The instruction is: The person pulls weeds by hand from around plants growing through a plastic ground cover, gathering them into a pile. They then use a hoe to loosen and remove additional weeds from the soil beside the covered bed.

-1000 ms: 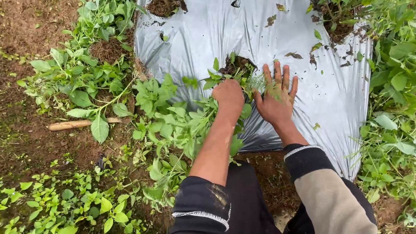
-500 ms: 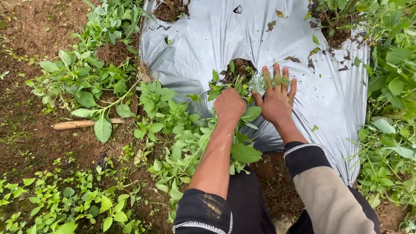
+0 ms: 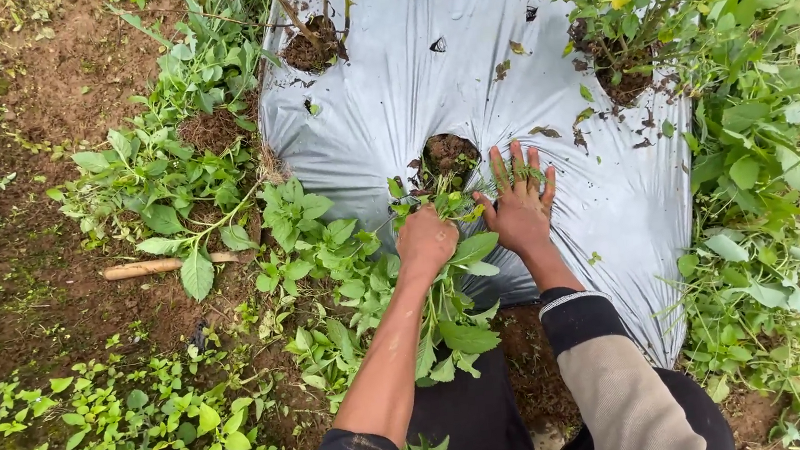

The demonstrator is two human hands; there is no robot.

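Left hand (image 3: pixel 425 240) clutches leafy green weeds (image 3: pixel 452 322), stems bunched.

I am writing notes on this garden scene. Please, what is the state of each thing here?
left hand: shut on leafy weeds
right hand: open, flat on plastic sheet
plastic sheet: spread, soiled, with holes
middle hole: soil showing
wooden stick: lying on ground

Leafy green weeds (image 3: pixel 443 279) bunched at the soil-filled planting hole (image 3: pixel 452 153)
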